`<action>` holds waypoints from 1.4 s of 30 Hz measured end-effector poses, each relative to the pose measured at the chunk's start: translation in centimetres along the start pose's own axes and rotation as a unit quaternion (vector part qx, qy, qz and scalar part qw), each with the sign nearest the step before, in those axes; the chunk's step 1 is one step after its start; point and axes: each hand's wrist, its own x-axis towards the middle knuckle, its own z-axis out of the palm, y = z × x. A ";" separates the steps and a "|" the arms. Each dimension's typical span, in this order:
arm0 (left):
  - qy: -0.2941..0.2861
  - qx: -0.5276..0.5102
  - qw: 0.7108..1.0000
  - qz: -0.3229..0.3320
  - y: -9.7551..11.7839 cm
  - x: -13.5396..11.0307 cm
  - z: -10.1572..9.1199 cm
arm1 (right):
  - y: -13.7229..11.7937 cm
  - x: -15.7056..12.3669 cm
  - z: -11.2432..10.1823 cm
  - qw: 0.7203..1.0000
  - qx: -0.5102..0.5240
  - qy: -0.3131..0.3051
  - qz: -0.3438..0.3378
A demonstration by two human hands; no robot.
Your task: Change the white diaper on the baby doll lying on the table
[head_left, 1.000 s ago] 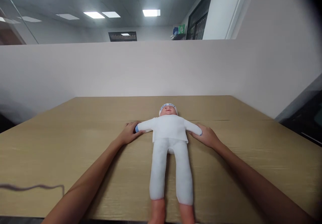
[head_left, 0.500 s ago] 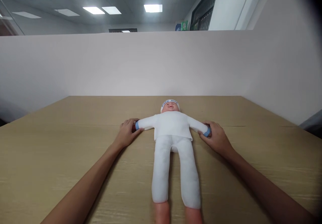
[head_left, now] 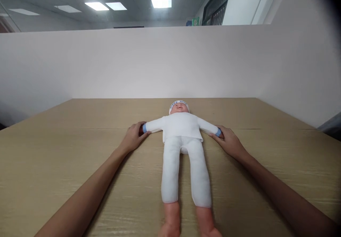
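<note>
A baby doll (head_left: 182, 127) lies on its back with its head away from me. It wears a white top with blue cuffs, white trousers (head_left: 170, 173) and a white cap with dark lettering. Both doll arms stretch out sideways. My left hand (head_left: 132, 136) is closed round the doll's hand just past the blue cuff on the left. On the other side, my right hand (head_left: 231, 143) grips the doll's other hand beside its cuff. The doll's hands are mostly hidden by my fingers. Its bare feet reach the bottom edge of the view.
The doll rests on a wide wooden table (head_left: 66, 166) with a thin seam across it. A pale partition wall (head_left: 165, 63) stands behind the table's far edge. Lit ceiling panels and a green package (head_left: 195, 21) show above the wall.
The view has tipped slightly down, so more of the doll's feet shows. Both hands keep their places at the doll's hands, and the doll's pose looks nearly the same.
</note>
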 end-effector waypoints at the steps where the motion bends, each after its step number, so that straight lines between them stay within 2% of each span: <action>1: 0.000 0.001 1.000 -0.001 0.0 0.0 0.0 | 0.0 0.0 0.1 1.000 0.001 0.001 -0.003; 4: 0.002 0.010 1.000 0.001 0.2 -0.2 -0.1 | 0.1 0.0 0.1 1.000 -0.001 0.002 -0.022; 7: 0.036 -0.025 0.999 -0.017 0.2 -0.3 -0.5 | 0.2 0.1 -0.5 0.999 -0.002 0.021 -0.034; 10: 0.097 -0.068 0.989 -0.093 -0.1 -0.2 -1.0 | 0.6 0.0 -1.4 0.998 -0.007 0.052 -0.014; 12: 0.117 -0.072 0.980 -0.142 -0.4 -0.1 -1.2 | 1.1 0.0 -1.7 0.997 -0.033 0.069 0.008; 19: 0.100 -0.074 0.976 -0.182 -0.6 -0.1 -1.1 | 2.5 0.0 -1.1 0.994 -0.072 0.066 0.044; 29: 0.049 -0.086 0.978 -0.185 0.1 -0.3 -1.6 | 3.1 -0.2 -0.7 0.992 -0.068 0.040 0.103; 42: 0.040 -0.104 0.978 -0.177 0.1 -0.2 -1.6 | 3.8 0.0 -0.6 0.995 0.010 0.009 0.097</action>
